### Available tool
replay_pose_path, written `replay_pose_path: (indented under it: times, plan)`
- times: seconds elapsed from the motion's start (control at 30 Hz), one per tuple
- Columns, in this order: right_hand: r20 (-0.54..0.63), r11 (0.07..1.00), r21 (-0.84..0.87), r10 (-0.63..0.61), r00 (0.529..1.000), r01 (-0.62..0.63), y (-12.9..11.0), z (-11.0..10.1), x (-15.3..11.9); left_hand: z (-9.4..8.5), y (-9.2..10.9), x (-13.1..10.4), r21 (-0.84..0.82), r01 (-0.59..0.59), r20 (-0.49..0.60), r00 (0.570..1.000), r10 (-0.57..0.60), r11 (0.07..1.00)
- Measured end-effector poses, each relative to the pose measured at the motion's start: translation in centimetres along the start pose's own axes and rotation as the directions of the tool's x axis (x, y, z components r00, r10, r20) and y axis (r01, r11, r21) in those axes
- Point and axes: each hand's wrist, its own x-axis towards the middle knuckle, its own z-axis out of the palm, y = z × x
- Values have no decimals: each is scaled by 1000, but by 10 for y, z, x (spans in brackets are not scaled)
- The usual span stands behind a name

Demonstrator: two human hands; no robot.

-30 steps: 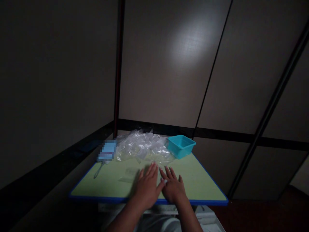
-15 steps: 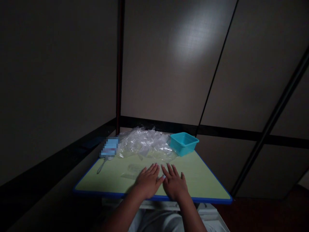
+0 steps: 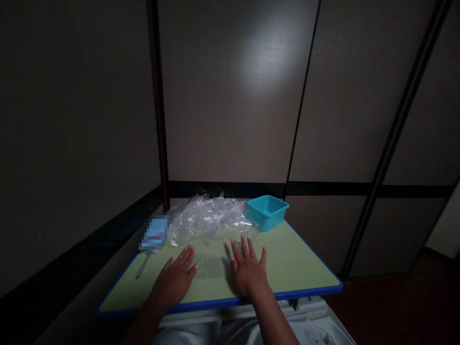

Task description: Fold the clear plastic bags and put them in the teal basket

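My left hand point(image 3: 177, 278) is palm down near the front left of the table, fingers stretched out, holding nothing. To its right, my right hand point(image 3: 248, 269) has its fingers spread over the tabletop and also holds nothing; whether it touches the surface I cannot tell. Between the two hands lies a flat, see-through plastic piece point(image 3: 210, 267), faint against the table. Just beyond the hands is a heap of crumpled clear plastic bags point(image 3: 204, 215).
The pale green table point(image 3: 291, 263) has a blue edge. A turquoise plastic basket point(image 3: 268, 223) stands at the back right. At the left edge lies a pixelated light-blue item point(image 3: 155, 232) with a strap point(image 3: 143, 265). Dark panelled walls point(image 3: 230, 120) close off the back and left.
My hands have moved apart: the left one went left, while the right stayed near its place with fingers spread. The view has turned and levelled slightly.
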Motion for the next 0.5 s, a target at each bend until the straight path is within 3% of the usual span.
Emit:
replay_pose_path:
  times: [0.1, 0.23, 0.37, 0.5]
  plan:
    - [1, 976, 67, -209, 978, 208, -37, -1, 4, 0, 2, -1, 9, -36, -38, 999, 36, 999]
    - [97, 961, 142, -252, 963, 237, -62, 4, 11, -2, 1, -1, 33, -96, 15, 995, 95, 995]
    - [128, 974, 160, -183, 975, 162, -50, 9, 10, -3, -1, 1, 66, -97, 50, 994, 94, 993]
    - [132, 991, 97, -106, 986, 94, -16, 8, 6, -3, 0, 1, 68, -82, 52, 996, 79, 994]
